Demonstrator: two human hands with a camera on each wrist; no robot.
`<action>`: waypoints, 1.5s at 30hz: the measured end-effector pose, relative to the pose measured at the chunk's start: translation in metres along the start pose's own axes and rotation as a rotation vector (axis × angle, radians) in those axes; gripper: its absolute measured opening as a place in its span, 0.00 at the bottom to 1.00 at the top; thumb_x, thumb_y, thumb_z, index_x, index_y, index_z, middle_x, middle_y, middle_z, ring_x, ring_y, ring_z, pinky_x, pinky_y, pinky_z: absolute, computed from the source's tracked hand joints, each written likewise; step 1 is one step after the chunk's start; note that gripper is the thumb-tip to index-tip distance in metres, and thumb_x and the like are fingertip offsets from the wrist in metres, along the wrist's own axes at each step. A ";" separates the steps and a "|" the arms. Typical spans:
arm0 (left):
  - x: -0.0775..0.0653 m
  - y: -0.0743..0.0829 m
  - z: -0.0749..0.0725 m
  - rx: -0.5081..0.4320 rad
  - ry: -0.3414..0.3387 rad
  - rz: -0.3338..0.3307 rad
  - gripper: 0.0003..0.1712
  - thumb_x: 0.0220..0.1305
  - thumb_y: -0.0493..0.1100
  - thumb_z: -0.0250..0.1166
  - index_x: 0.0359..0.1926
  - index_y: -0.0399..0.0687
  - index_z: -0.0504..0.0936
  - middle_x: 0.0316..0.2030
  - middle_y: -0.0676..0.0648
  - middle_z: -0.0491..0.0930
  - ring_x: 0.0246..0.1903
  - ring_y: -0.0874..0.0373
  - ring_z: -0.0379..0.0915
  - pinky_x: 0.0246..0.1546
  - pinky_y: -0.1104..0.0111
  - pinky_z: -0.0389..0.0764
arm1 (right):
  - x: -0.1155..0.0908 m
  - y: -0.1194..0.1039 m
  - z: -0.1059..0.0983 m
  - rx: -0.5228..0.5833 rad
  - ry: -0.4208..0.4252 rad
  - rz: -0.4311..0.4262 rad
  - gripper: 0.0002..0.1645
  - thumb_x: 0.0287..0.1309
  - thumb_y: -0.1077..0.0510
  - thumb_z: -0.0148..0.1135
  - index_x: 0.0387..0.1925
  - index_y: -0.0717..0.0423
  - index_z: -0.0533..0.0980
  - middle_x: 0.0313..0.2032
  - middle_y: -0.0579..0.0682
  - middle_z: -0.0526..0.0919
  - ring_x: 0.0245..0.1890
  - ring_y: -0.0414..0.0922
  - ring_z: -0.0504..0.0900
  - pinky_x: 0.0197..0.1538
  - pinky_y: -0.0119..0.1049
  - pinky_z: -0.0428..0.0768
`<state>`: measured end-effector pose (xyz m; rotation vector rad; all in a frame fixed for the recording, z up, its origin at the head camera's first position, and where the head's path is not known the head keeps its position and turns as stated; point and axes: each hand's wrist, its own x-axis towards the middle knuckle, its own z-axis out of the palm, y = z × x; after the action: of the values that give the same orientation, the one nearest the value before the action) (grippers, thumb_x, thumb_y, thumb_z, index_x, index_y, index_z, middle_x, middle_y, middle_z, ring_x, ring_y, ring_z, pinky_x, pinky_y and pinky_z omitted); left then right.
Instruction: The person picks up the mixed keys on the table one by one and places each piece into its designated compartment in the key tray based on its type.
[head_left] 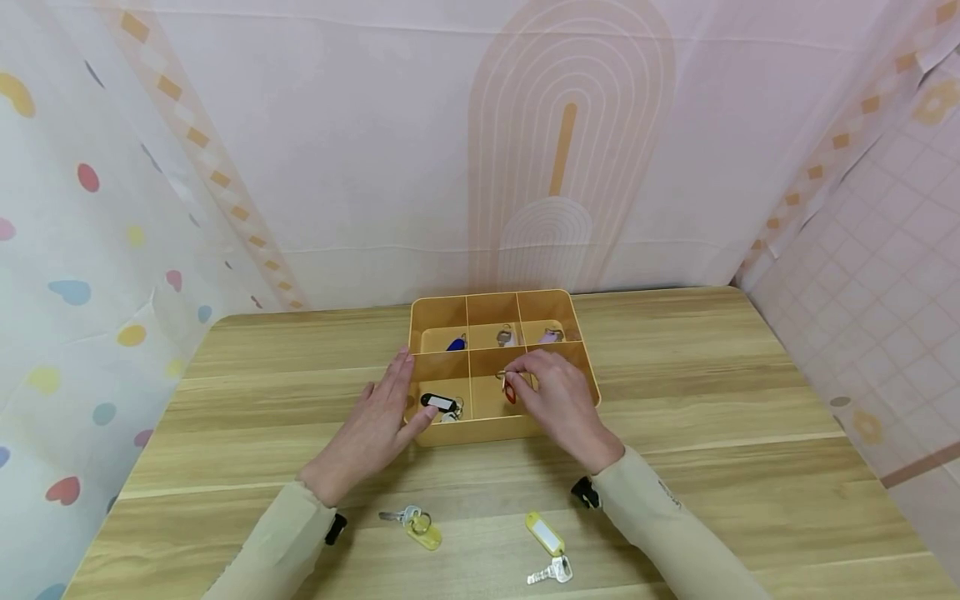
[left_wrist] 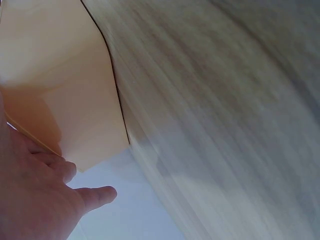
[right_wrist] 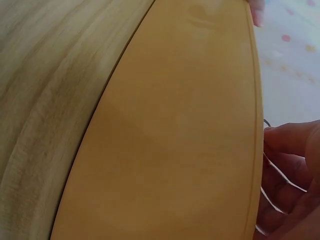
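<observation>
A yellow six-compartment organizer box [head_left: 491, 430] stands on the table. My right hand [head_left: 558, 400] pinches a key ring with a red tag [head_left: 510, 392] low over the front middle compartment; in the right wrist view the curled fingers [right_wrist: 290, 170] show behind the front wall. My left hand [head_left: 375, 421] rests against the box's left side, fingers extended and thumb at the front rim. A black key tag [head_left: 438, 402] with keys lies in the front left compartment. In the back row lie a blue tag [head_left: 456, 343], a key with a pale tag [head_left: 506, 337] and a light purple tag [head_left: 551, 336].
Near the front of the table [head_left: 262, 400] lie two keys with yellow tags, one tag at the left [head_left: 424, 535] and another tag at the right [head_left: 544, 533]. A patterned cloth backdrop [head_left: 360, 167] hangs behind the table and along both sides.
</observation>
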<state>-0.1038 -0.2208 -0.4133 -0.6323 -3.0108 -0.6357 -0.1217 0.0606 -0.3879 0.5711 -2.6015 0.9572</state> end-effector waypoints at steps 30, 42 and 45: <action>-0.001 -0.003 -0.002 0.005 -0.004 0.007 0.51 0.80 0.65 0.47 0.81 0.32 0.40 0.82 0.36 0.35 0.80 0.40 0.37 0.73 0.35 0.52 | -0.032 -0.001 -0.036 -0.008 -0.166 -0.088 0.37 0.74 0.39 0.56 0.73 0.57 0.70 0.77 0.53 0.63 0.80 0.54 0.52 0.74 0.65 0.58; -0.002 -0.006 -0.004 0.004 -0.012 0.001 0.51 0.80 0.65 0.47 0.82 0.33 0.39 0.82 0.38 0.34 0.81 0.41 0.36 0.74 0.35 0.51 | -0.067 -0.003 -0.059 0.011 -0.189 -0.123 0.36 0.72 0.41 0.61 0.74 0.51 0.70 0.78 0.47 0.63 0.79 0.52 0.56 0.75 0.60 0.61; -0.003 -0.007 -0.004 0.005 -0.013 -0.004 0.51 0.80 0.65 0.47 0.82 0.33 0.38 0.82 0.38 0.34 0.81 0.42 0.36 0.74 0.35 0.51 | -0.075 -0.001 -0.063 0.032 -0.211 -0.137 0.35 0.71 0.44 0.64 0.73 0.51 0.71 0.77 0.46 0.65 0.78 0.52 0.59 0.74 0.60 0.63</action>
<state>-0.1044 -0.2295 -0.4125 -0.6332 -3.0250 -0.6260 -0.0464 0.1210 -0.3728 0.8903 -2.6892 0.9422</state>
